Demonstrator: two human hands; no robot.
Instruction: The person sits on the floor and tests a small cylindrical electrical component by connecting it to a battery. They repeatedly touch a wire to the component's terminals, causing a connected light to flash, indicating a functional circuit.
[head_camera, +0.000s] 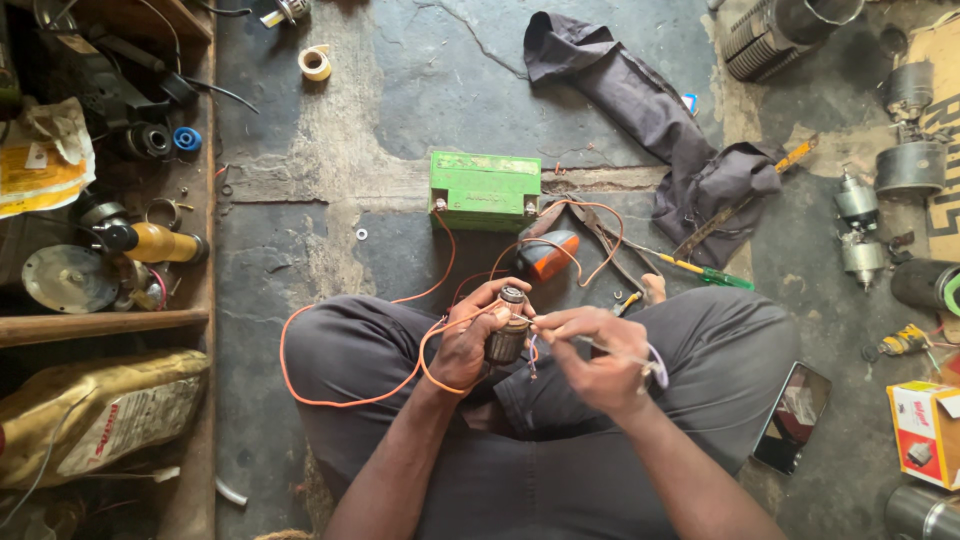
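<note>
The concrete floor (420, 90) carries all items, and the person sits cross-legged on it in dark grey trousers (560, 470). A dark cloth (650, 110) lies well beyond the grip and off to its right. A green battery (485, 190) stands directly beyond the grip, near it but apart. Orange wire (300, 370) runs from the battery terminal area, loops out to the left of the grip and returns into it. An orange and black device (550, 255) lies between battery and grip. A black phone (792, 415) lies to the right of the grip beside the knee. The left hand (470, 345) is closed around a small cylindrical metal part (507, 335), held upright over the lap. The right hand (600, 360) pinches a thin wire (560, 335), fingertips pressed together just beside the part.
</note>
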